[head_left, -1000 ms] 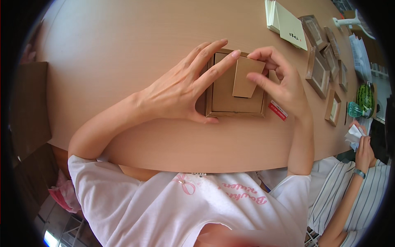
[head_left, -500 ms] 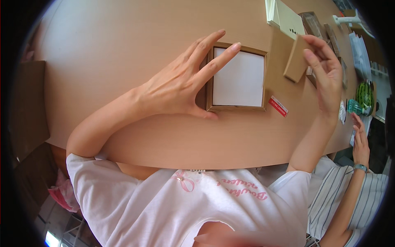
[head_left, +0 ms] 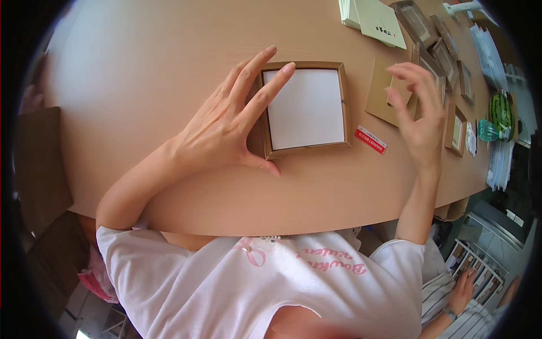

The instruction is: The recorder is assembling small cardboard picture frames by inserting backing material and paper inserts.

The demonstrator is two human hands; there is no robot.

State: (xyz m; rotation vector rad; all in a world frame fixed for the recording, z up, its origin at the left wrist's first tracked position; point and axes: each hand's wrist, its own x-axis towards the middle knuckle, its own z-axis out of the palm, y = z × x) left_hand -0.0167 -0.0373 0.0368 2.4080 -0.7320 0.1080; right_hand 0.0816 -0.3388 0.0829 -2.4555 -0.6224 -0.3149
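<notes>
Left hand [head_left: 226, 116], spread wide, flanks the left side of the wooden frame [head_left: 345, 110] on the surface [head_left: 169, 68]; right hand [head_left: 420, 107], half-curled, looks empty; the frame seems light, stiff, best held by opposite rims

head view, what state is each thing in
Wooden frame, flat on the table
White sheet, lying inside the frame
Brown board, out of the frame
Left hand, spread open at the frame's left side
Right hand, fingers parted, by the brown board
Red strip, lying flat
Cream booklets, loosely stacked
Other frames, clustered together
</notes>
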